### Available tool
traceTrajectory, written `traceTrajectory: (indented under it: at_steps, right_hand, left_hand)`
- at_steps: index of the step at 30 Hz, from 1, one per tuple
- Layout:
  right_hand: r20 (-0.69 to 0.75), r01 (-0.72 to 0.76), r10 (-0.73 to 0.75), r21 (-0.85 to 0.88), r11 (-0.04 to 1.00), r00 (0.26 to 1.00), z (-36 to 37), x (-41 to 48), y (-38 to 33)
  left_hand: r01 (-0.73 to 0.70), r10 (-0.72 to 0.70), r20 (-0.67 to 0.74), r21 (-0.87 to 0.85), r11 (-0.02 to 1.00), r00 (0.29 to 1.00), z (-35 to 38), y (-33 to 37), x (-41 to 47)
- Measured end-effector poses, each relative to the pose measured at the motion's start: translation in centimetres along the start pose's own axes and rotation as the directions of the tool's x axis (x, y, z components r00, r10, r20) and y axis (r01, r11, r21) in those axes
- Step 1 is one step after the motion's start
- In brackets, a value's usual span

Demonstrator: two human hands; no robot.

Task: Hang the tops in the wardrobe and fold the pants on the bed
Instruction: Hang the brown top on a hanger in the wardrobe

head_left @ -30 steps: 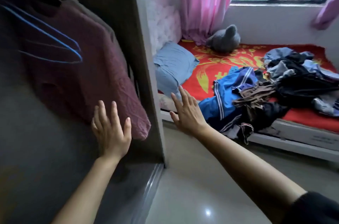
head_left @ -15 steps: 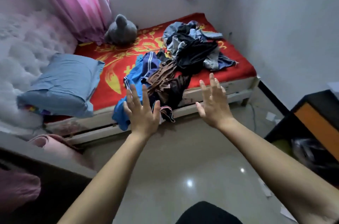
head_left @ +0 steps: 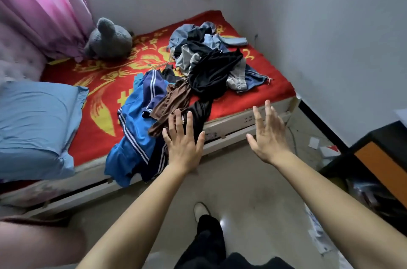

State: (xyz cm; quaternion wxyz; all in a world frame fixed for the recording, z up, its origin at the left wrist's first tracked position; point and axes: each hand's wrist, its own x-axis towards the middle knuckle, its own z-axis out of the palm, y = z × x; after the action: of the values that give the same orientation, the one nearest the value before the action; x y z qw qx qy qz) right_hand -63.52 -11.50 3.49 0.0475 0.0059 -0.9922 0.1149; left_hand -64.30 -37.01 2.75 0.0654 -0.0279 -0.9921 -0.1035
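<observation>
A heap of clothes lies on the red bed [head_left: 275, 90]. Nearest me a blue garment with white stripes [head_left: 136, 136] hangs over the bed's front edge. A brown garment [head_left: 174, 101] and a black garment [head_left: 211, 70] lie beside it, with grey and denim pieces [head_left: 211, 41] further back. My left hand [head_left: 182, 141] is stretched out with straight fingers just in front of the brown and blue garments, holding nothing. My right hand [head_left: 266, 134] is also spread open, in the air over the bed's front rail. A pink top [head_left: 33, 244] shows blurred at the lower left.
A blue pillow [head_left: 37, 121] lies at the bed's left end and a grey plush toy [head_left: 108, 39] at the back near the pink curtain [head_left: 41, 4]. A black and orange cabinet [head_left: 378, 165] stands at the right. My leg and shoe [head_left: 202, 211] are on the floor.
I have turned from the wardrobe to the bed and come closer. Both empty hands have reached forward towards the clothes heap.
</observation>
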Motion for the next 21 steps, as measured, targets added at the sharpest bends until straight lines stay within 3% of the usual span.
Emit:
traceTrajectory:
  at_steps: [8, 14, 21]
  right_hand:
    - [0.136, 0.083, -0.073, -0.073, 0.994, 0.988, 4.1, 17.7, -7.3]
    - [0.264, 0.186, -0.157, -0.088, 0.979, 0.952, 9.5, 25.9, -11.0]
    - [0.399, 0.313, -0.260, -0.073, 0.947, 0.879, 17.4, 36.9, -12.6]
  left_hand:
    - [0.098, -0.109, 0.145, 0.077, 0.992, 0.983, 1.9, -11.1, 13.1]
    - [0.208, -0.226, 0.226, 0.099, 0.973, 0.948, 4.2, -17.0, 19.0]
    - [0.308, -0.343, 0.382, 0.153, 0.939, 0.858, 10.3, -20.8, 26.1]
